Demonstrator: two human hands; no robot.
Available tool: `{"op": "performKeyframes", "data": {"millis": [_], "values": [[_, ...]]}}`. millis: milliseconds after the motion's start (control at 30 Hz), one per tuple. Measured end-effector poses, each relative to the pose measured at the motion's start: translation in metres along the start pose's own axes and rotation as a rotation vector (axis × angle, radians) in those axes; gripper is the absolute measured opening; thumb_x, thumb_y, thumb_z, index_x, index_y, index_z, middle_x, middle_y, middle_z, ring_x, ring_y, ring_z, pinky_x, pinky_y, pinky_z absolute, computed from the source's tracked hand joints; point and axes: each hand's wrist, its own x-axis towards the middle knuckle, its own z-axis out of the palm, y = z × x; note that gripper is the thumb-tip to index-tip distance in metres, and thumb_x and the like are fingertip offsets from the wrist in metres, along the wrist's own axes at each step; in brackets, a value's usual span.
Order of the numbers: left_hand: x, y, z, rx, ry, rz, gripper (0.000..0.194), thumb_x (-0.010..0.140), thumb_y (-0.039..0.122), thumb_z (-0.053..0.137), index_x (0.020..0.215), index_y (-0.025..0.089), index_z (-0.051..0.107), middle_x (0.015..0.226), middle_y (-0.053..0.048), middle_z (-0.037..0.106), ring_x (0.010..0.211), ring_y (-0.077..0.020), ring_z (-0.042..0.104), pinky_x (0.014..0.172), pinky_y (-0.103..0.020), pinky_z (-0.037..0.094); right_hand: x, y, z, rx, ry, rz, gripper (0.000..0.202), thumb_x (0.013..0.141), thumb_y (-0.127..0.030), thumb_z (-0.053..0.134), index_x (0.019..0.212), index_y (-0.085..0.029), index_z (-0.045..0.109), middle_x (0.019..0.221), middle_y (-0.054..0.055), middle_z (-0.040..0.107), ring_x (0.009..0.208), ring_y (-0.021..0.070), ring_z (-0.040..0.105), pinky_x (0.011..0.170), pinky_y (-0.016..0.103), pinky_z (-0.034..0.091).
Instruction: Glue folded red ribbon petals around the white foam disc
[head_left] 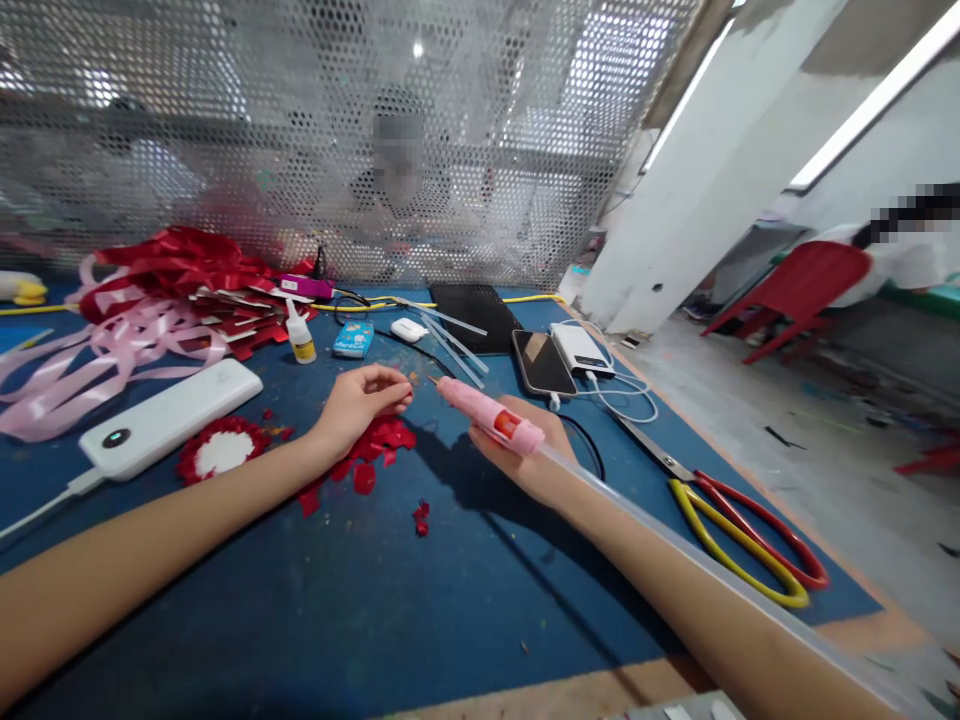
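Note:
Fingers wrapped round a pink glue gun (491, 415), my right hand (529, 450) points its tip left toward my left hand; a long clear glue stick (645, 510) runs back from it over my forearm. My left hand (364, 405) is closed in a pinch near the tip, and what its fingertips hold is too small to make out. Red fabric pieces (365, 478) lie under and beside my left hand. A small red scrap (421, 518) sits nearer on the blue table mat (337, 600). Left of my hand lies a red ruffled rosette with a white centre (225, 453).
Scissors (742, 530) lie at the right, below a phone (544, 362) and power bank (581, 348). A white device (169, 415), ribbons (180, 275) and a glue bottle (300, 335) are at the left. A perforated metal screen (322, 130) stands behind.

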Motion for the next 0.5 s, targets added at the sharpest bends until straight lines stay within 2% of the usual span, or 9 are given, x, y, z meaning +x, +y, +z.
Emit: {"op": "performKeyframes", "data": {"millis": [100, 200, 500], "values": [[0.0009, -0.0011, -0.0007, -0.039, 0.010, -0.004, 0.028, 0.062, 0.031, 0.073, 0.080, 0.012, 0.063, 0.071, -0.003, 0.068, 0.068, -0.0136, 0.066, 0.070, -0.028, 0.053, -0.0006, 0.0000, 0.0025, -0.058, -0.033, -0.075, 0.013, 0.079, -0.027, 0.054, 0.068, -0.019, 0.056, 0.072, 0.003, 0.061, 0.065, 0.0136, 0.055, 0.061, 0.025, 0.042], [0.0006, -0.0013, -0.0006, -0.052, -0.004, 0.004, 0.028, 0.062, 0.029, 0.073, 0.083, 0.012, 0.063, 0.074, -0.003, 0.069, 0.071, -0.0140, 0.067, 0.071, -0.027, 0.053, -0.0005, -0.0009, 0.0051, -0.066, -0.077, -0.088, 0.010, 0.079, -0.025, 0.055, 0.071, -0.019, 0.059, 0.078, 0.004, 0.063, 0.070, 0.0139, 0.058, 0.066, 0.025, 0.044], [-0.0022, 0.0002, 0.0004, -0.019, -0.006, 0.031, 0.033, 0.066, 0.022, 0.070, 0.092, 0.017, 0.050, 0.068, 0.002, 0.067, 0.063, -0.0135, 0.066, 0.064, -0.027, 0.052, -0.0007, 0.0006, 0.0073, -0.068, -0.106, -0.062, 0.011, 0.079, -0.024, 0.054, 0.073, -0.019, 0.061, 0.080, 0.005, 0.062, 0.071, 0.0143, 0.056, 0.068, 0.026, 0.043]]}}
